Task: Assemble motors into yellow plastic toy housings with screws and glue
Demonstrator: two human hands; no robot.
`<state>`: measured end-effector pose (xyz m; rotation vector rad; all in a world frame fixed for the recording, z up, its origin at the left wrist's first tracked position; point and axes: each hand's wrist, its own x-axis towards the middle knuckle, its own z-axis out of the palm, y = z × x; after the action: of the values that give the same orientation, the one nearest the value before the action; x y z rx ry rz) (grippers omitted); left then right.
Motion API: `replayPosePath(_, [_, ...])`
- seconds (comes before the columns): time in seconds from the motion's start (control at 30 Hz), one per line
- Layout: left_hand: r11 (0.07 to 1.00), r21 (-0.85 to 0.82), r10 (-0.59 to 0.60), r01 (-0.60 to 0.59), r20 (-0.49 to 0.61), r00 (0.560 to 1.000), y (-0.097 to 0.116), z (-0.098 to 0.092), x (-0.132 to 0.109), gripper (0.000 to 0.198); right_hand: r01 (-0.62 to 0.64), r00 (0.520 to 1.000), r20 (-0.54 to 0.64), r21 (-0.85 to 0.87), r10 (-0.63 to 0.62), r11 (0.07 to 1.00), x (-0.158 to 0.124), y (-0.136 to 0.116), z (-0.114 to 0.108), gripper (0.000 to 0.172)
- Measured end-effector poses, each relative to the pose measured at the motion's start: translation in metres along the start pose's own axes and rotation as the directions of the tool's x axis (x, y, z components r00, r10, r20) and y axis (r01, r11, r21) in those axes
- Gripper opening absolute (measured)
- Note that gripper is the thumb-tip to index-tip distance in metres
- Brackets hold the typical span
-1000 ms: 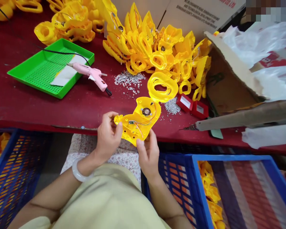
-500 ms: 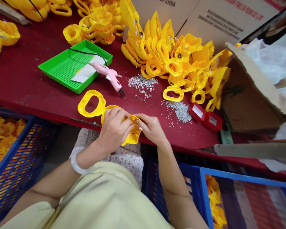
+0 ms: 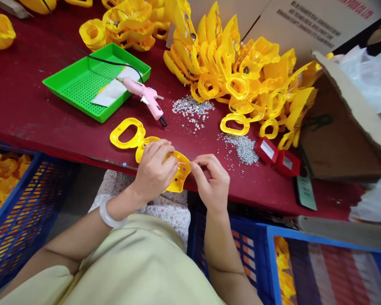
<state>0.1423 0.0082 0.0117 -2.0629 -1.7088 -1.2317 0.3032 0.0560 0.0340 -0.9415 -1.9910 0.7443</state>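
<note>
Yellow casing point(image 3: 178, 182), within grip of left hand point(image 3: 154, 171)

A loose, pale yellow-green top point(image 3: 130, 262) fills the bottom of the view at about 6 o'clock, its soft cloth falling in shallow folds. Its wide sleeve point(image 3: 40, 281) ends near the elbow at about 7 o'clock. A thick, smooth, milky-white bangle point(image 3: 109, 214) circles the left wrist at about 8 o'clock. Just above the top, at about 6 o'clock, lies pale cloth point(image 3: 171, 207) printed with small pinkish flowers; whether it is a skirt or a lap cloth cannot be told. The left hand point(image 3: 154, 171) and right hand point(image 3: 211, 184) are bare.
</note>
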Motion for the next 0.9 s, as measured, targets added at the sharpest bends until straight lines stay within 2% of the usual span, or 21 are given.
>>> replayPosePath(0.2, [0.973, -0.219, 0.093, -0.078, 0.059, 0.994, -0.01, 0.004, 0.005, 0.014, -0.208, 0.978, 0.067, 0.211, 0.198, 0.955, 0.006, 0.016, 0.003, 0.016])
replayPosePath(0.27, [0.969, -0.229, 0.102, -0.091, 0.038, 0.994, -0.012, 0.006, 0.006, 0.016, -0.245, 0.969, 0.088, 0.217, 0.231, 0.945, 0.009, 0.017, 0.004, 0.016])
replayPosePath(0.33, [0.974, -0.206, 0.092, -0.091, -0.003, 0.996, -0.014, 0.006, 0.005, 0.018, -0.258, 0.966, 0.056, 0.188, 0.252, 0.948, 0.018, 0.017, 0.005, 0.016])
replayPosePath(0.43, [0.989, -0.139, 0.038, -0.047, -0.066, 0.997, -0.016, -0.001, 0.0, 0.018, -0.267, 0.963, 0.024, 0.166, 0.267, 0.949, 0.043, 0.018, 0.013, 0.026])
replayPosePath(0.53, [0.998, -0.043, -0.042, 0.037, -0.114, 0.993, -0.022, -0.013, -0.008, 0.012, -0.298, 0.948, 0.169, 0.182, 0.268, 0.937, 0.081, 0.022, 0.035, 0.041])
replayPosePath(0.63, [0.992, 0.04, -0.108, 0.116, -0.153, 0.982, -0.033, -0.027, -0.015, 0.011, -0.321, 0.908, 0.311, 0.09, 0.28, 0.943, 0.123, 0.024, 0.066, 0.054])
replayPosePath(0.73, [0.981, 0.095, -0.149, 0.17, -0.197, 0.969, -0.047, -0.04, -0.019, 0.011, -0.299, 0.891, 0.345, -0.046, 0.296, 0.953, 0.155, 0.021, 0.096, 0.054])
replayPosePath(0.9, [0.96, 0.136, -0.202, 0.246, -0.274, 0.94, -0.065, -0.053, -0.027, 0.009, -0.366, 0.846, 0.41, -0.017, 0.34, 0.93, 0.176, 0.018, 0.122, 0.053])
